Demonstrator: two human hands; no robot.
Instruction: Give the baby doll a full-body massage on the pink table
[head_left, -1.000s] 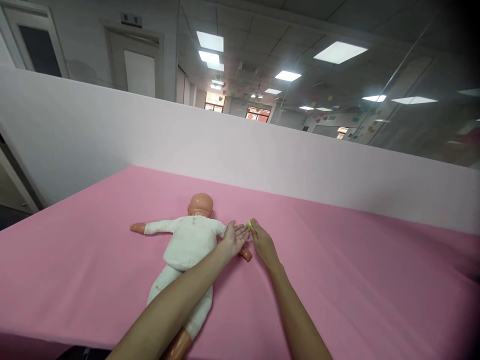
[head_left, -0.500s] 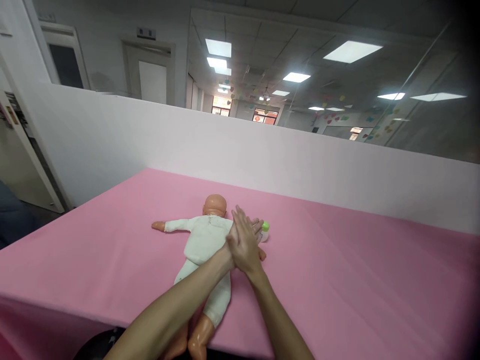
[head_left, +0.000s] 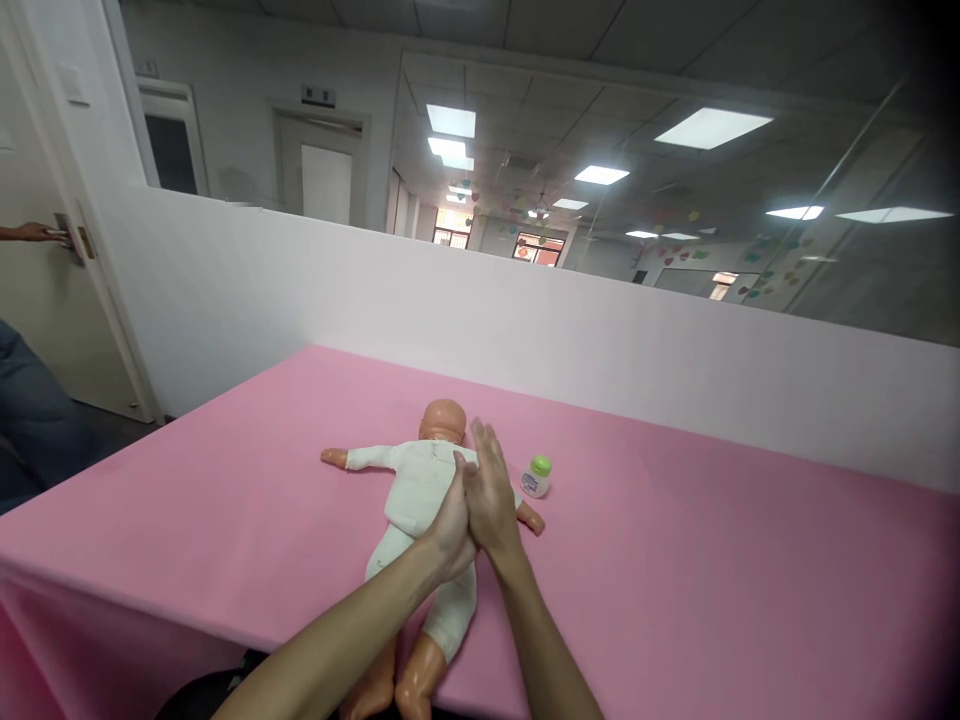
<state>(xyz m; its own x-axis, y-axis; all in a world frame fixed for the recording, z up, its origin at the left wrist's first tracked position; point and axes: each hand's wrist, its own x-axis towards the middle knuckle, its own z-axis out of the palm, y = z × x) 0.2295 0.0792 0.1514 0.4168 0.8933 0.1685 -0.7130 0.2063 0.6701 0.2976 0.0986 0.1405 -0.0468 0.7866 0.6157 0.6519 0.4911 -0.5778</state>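
Observation:
My left hand (head_left: 452, 522) and my right hand (head_left: 493, 498) are pressed palm to palm above the doll. Their fingers are stretched out, and much of the left hand's fingers is hidden behind the right. No object shows between the palms. Beneath them a baby doll (head_left: 421, 487) in a white suit lies on the table, arms spread, its bald head toward the far side. A small clear jar with a green lid (head_left: 536, 478) stands just right of my right hand, apart from it, near the doll's hand.
A pink cloth (head_left: 675, 560) covers the table. Behind it runs a low white wall (head_left: 525, 340) with glass above. At the left, another person's hand (head_left: 37, 232) is on the handle of a door (head_left: 52, 320). Something black (head_left: 202, 695) sits below the table's front edge.
My hands have shifted from crossed to palm against palm, uncovering the jar. The view has tilted and turned slightly left. Another person's hand has appeared at the door, which now looks more closed.

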